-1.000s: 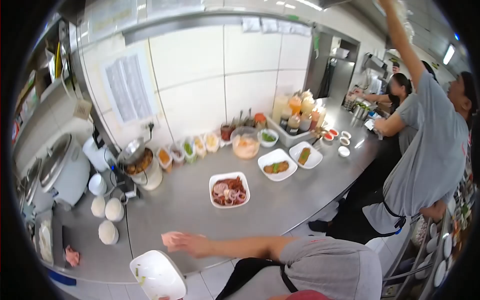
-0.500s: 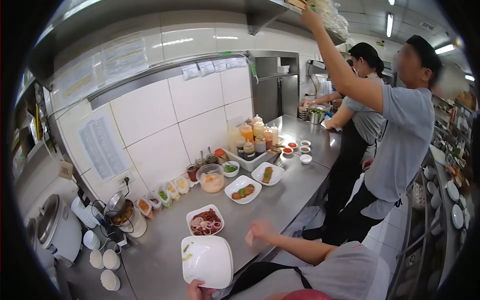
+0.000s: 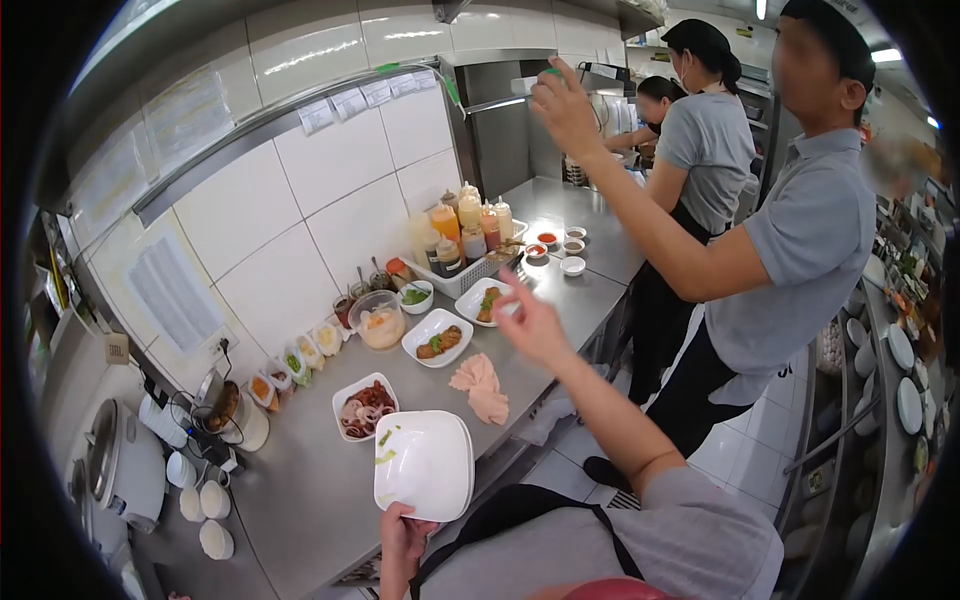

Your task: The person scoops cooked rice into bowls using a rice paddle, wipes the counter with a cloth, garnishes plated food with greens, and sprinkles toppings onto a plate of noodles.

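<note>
My left hand (image 3: 405, 535) grips the near edge of a small stack of white square dishes (image 3: 425, 465), the top one tilted and holding a few green scraps. My right hand (image 3: 537, 328) reaches over the counter's front edge, fingers apart and slightly blurred, with nothing visible in it. Left of that hand lies a crumpled pink cloth (image 3: 482, 388). Beyond the cloth are two white dishes of browned food with green garnish, a nearer dish (image 3: 437, 338) and a farther dish (image 3: 482, 302). A bowl of dark red meat and onion rings (image 3: 366, 408) sits just behind the stack.
Sauce bottles (image 3: 468, 225) stand in a white basket along the wall. Small sauce cups (image 3: 572, 266) sit farther right. Bagged ingredients, a pot (image 3: 240, 415) and a rice cooker (image 3: 125, 465) line the left. A co-worker (image 3: 790, 230) stands close at right, arm raised; others work beyond.
A pink cloth now lies on the counter where it was not visible before. My right hand has moved forward and up. The co-worker's raised arm has come down from the shelf.
</note>
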Motion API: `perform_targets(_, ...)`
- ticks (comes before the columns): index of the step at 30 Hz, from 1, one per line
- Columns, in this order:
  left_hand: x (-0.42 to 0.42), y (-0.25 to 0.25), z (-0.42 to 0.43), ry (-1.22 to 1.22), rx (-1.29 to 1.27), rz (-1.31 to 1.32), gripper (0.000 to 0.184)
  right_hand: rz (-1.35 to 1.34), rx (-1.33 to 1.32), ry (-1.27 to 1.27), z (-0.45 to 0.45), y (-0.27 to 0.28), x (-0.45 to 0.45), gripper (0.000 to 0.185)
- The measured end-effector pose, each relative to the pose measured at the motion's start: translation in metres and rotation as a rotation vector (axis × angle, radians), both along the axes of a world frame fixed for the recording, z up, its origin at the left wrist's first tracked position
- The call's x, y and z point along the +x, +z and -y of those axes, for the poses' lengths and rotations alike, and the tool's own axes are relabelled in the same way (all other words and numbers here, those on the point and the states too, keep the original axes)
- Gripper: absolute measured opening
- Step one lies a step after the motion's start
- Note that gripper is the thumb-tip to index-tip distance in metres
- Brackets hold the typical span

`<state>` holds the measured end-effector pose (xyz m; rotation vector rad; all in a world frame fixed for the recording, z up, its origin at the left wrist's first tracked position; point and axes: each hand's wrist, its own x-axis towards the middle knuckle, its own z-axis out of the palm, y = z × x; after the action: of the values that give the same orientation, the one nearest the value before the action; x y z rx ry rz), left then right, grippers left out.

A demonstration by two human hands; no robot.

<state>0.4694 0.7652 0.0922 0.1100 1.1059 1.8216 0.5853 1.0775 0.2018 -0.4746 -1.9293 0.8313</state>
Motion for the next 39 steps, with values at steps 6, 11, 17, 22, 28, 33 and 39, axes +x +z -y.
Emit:
perform_targets(6, 0.049, -0.015, -0.025, 0.032, 0.077, 0.049, 0.042, -0.334, 0.265, -0.014, -0.036, 0.135, 0.033, 0.067)
perform_targets(11, 0.094, -0.002, -0.049, 0.036, 0.077, 0.077, 0.043, -0.322, 0.316, -0.163, -0.089, 0.282, 0.024, 0.071)
perform_targets(17, 0.139, 0.001, -0.056, 0.109, 0.119, 0.025, 0.044, -0.158, 0.374, -0.244, -0.125, 0.371, 0.039, 0.066)
perform_targets(22, 0.161, 0.011, -0.054, 0.073, 0.077, -0.014, 0.046, -0.338, 0.266, 0.215, -0.058, 0.279, 0.032, 0.042)
perform_targets(28, 0.151, -0.005, -0.061, -0.144, -0.086, -0.123, 0.051, 0.055, 0.276, 0.185, 0.019, 0.058, 0.145, 0.016)
perform_targets(33, 0.156, -0.022, -0.096, -0.413, -0.138, -0.339, 0.052, 0.097, -0.162, -0.07, 0.013, -0.05, 0.245, 0.016)
perform_targets(39, 0.235, -0.046, -0.144, -0.806, -0.241, -0.294, 0.044, 0.126, -0.302, -0.502, 0.048, -0.089, 0.411, 0.017)
